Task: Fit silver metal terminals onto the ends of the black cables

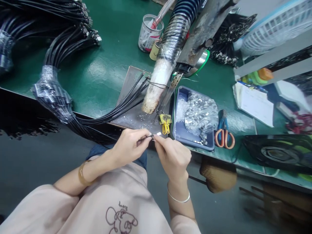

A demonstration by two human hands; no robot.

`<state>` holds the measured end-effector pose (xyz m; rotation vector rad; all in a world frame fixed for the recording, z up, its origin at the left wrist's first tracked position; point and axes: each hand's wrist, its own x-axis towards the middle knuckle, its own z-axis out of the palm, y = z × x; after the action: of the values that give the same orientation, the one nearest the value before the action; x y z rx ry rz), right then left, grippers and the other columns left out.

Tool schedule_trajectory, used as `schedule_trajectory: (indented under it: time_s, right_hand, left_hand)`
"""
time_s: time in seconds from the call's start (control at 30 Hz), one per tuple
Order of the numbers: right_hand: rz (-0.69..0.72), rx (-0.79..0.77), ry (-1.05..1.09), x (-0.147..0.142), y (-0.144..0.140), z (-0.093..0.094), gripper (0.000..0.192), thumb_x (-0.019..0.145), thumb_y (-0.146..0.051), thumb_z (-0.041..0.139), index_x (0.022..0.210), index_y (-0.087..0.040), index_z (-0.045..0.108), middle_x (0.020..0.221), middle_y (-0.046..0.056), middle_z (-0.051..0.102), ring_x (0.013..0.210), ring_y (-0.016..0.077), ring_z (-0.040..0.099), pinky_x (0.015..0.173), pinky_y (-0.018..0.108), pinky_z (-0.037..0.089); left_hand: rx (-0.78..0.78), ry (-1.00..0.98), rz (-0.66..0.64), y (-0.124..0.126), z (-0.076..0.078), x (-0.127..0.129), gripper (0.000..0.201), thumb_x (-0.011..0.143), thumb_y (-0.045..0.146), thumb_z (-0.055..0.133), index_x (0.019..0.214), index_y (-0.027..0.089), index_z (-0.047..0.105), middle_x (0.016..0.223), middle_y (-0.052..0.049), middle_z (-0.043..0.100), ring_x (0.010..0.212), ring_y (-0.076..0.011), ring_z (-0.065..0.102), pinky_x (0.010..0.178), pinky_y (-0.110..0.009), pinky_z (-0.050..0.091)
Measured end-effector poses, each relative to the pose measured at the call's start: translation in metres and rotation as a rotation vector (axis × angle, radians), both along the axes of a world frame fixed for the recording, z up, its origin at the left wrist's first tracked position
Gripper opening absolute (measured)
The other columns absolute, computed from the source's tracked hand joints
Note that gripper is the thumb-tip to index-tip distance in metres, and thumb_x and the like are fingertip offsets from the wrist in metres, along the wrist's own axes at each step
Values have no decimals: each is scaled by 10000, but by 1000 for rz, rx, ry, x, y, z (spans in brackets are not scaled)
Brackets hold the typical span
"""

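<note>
My left hand (130, 143) pinches the end of a thin black cable (145, 137) just in front of the table edge. Fingertips meeting it from the other side, my right hand (172, 152) is closed around a small piece at the cable's end; a little white-silver tip (159, 133) shows above the fingers. What exactly the right hand grips is too small to make out. Behind the hands, a bundle of black cables (107, 121) runs up onto a grey board (129, 113). A yellow clip (165, 123) lies right beyond my right fingers.
A blue tray (174, 126) holds a clear bag (201, 112) of small metal parts. Orange-handled scissors (224, 138) lie beside it. A ribbed hose (168, 45) with a white nozzle (156, 84) hangs over the board. Wrapped cable bundles (53, 89) fill the left; a clear cup (149, 32) stands behind.
</note>
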<state>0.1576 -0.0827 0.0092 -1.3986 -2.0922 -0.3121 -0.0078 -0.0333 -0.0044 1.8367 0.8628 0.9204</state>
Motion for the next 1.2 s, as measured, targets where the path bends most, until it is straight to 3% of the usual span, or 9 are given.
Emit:
schedule_trajectory:
  time_s: [0.17,0.3,0.37,0.5,0.7,0.9,1.0,1.1,1.2]
  right_hand:
    - [49,40,14,2,-2,-6,95,977,-133,585,921,-178,647,673,-5,710,490,92,535,543,236,404]
    - [-300,41,319,31,1,-3,138,969,-228,603,851,-205,670,568,-49,617,436,94,497,481,227,375]
    - [-399,-110,347,51,9,-1,224,954,-331,608,782,-202,670,629,-12,649,503,121,543,529,244,408]
    - [-391,-320,276,76,34,1,330,909,-465,563,749,-204,685,748,52,708,593,165,565,612,294,423]
    - [-424,-524,265,78,46,7,328,821,-505,555,694,-210,620,686,51,670,528,159,491,600,310,383]
    - [-414,-620,292,81,33,12,274,796,-472,562,691,-220,582,609,-4,590,488,132,417,572,290,342]
    - [-424,-594,298,80,31,12,221,786,-418,590,688,-219,588,538,-44,509,462,116,371,564,284,327]
    - [-480,-449,420,70,26,13,178,786,-371,619,697,-220,587,476,-82,416,424,102,318,523,271,296]
    - [-499,-181,691,53,16,17,150,797,-337,655,729,-213,604,601,-33,585,459,102,417,498,253,327]
  left_hand:
    - [-619,-212,-122,0,-5,-8,162,887,301,589,823,152,578,536,51,536,452,-57,378,470,-192,291]
    - [-965,-401,-227,9,-17,-21,315,796,439,724,845,142,632,517,41,576,386,-26,252,406,-191,149]
    - [-1034,-422,-308,14,-21,-25,338,732,446,786,780,133,668,463,56,518,390,-28,262,404,-189,141]
    - [-996,-361,-347,20,-14,-21,279,622,357,856,668,118,718,485,39,518,450,-41,345,432,-185,219]
    - [-706,-281,-236,17,8,-3,200,673,276,806,622,103,720,529,13,573,513,-57,412,504,-199,325]
    - [-690,-400,-94,13,1,7,211,714,322,779,689,117,737,674,-35,686,622,-106,558,606,-218,459]
    - [-666,-421,-39,13,-1,8,197,715,317,761,712,122,726,660,-18,661,618,-100,544,609,-213,459]
    - [-631,-392,13,13,1,7,186,729,308,724,710,125,702,620,5,612,577,-84,497,577,-203,432]
    - [-569,-349,94,12,3,7,189,738,299,689,663,133,640,600,12,575,567,-84,486,570,-203,425]
